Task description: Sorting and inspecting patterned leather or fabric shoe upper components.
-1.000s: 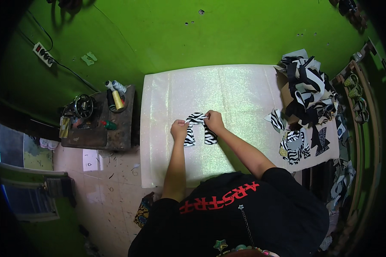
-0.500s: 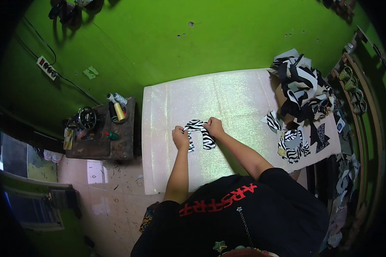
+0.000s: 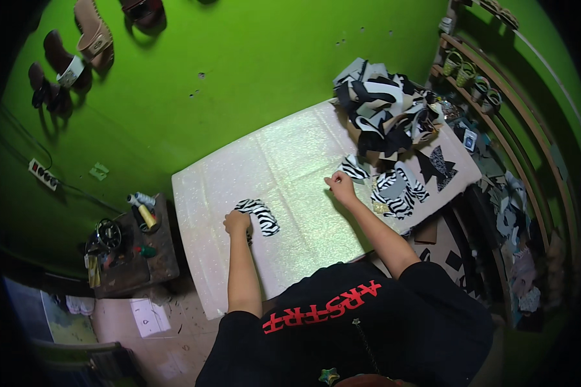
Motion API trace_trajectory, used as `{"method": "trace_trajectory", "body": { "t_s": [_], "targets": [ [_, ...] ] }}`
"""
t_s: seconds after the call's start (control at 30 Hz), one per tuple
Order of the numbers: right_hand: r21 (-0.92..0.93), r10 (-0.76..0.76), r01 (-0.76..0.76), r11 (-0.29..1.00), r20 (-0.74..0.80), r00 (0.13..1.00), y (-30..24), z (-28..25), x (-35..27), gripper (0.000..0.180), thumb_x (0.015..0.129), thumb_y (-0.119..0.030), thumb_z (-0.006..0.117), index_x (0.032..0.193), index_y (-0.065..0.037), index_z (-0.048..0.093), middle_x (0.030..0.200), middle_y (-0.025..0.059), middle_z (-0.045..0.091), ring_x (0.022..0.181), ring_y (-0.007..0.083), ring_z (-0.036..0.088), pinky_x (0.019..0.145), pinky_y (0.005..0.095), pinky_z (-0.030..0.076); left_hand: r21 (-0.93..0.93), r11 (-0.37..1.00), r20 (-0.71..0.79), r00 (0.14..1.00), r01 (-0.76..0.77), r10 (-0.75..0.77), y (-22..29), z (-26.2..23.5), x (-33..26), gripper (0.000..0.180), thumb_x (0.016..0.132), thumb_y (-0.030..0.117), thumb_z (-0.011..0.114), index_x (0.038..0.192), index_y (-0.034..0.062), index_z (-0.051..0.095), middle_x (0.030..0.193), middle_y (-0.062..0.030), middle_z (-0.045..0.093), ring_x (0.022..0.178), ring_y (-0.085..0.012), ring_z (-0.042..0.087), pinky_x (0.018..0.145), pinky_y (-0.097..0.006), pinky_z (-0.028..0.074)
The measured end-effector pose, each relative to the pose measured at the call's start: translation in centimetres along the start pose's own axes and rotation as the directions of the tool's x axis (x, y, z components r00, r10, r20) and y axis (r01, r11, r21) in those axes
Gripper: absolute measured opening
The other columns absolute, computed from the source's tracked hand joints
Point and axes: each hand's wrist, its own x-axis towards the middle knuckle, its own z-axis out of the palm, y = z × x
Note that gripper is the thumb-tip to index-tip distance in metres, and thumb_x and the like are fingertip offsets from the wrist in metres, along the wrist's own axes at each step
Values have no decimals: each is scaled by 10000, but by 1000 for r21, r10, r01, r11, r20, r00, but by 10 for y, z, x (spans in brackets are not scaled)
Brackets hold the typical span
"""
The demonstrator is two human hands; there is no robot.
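Note:
My left hand [image 3: 237, 222] is closed on the left end of a curved black-and-white zebra-print piece [image 3: 262, 215], which lies on the pale shimmering sheet covering the table [image 3: 290, 148]. Away to the right, my right hand [image 3: 342, 187] hovers over the sheet with its fingers drawn together in a pinch; whatever may be between them is too small to make out. Just beyond those fingers lies a small zebra-print cutting [image 3: 353, 168]. Further right sits a cluster of zebra-print pieces [image 3: 397, 193] around a grey patch.
A tall heap of black, white and beige scraps [image 3: 387, 106] stands at the table's far right. Dark cut pieces [image 3: 438, 166] lie beside it. Left of the table is a wooden stand [image 3: 139, 274] with thread spools [image 3: 146, 216] and a black handwheel [image 3: 109, 234]. Sandals [image 3: 95, 39] hang on the green wall.
My right hand has let go of the curved zebra-print piece and moved right, toward the small cutting. My left hand still grips the piece. The whole view has swung to the right.

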Motion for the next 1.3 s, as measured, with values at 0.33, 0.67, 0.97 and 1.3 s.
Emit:
{"method": "trace_trajectory", "body": {
  "t_s": [0.33, 0.67, 0.97, 1.3],
  "targets": [
    [162, -119, 184, 969, -347, 930, -15, -135, 24, 227, 787, -87, 621, 661, -73, 432, 533, -31, 431, 456, 44, 406, 427, 193, 311, -39, 950, 18, 950, -311, 312, 147, 38, -66, 589, 734, 464, 585, 1164, 67, 519, 1305, -217, 334, 1203, -377, 284, 948, -498, 307],
    [-272, -146, 69, 960, -275, 950, 36, -232, 37, 247, 683, -179, 693, 780, -32, 520, 632, 44, 476, 554, 129, 479, 513, 273, 402, -331, 705, 195, 685, -627, 702, 236, 145, -120, 298, 740, 306, 615, 990, 143, 630, 921, -117, 612, 916, -279, 542, 798, -396, 443],
    [-826, -137, 112, 552, 43, 990, 15, -239, 32, 455, 665, -18, 579, 1063, -237, 580, 1120, 79, 416, 1015, 301, 409, 848, 413, 346, -590, 576, 270, 535, -565, 801, 284, 181, -149, 209, 722, 116, 635, 895, 1, 615, 690, -59, 610, 635, -147, 570, 614, -285, 452],
    [-689, -333, 180, 702, -94, 938, 18, -271, 50, 151, 785, -42, 496, 883, -94, 597, 879, 105, 532, 865, 297, 504, 750, 404, 381, -229, 686, 152, 671, -691, 726, 306, 182, -167, 295, 695, 203, 674, 936, 64, 576, 944, -146, 582, 872, -314, 574, 734, -392, 468]
  ]
}}
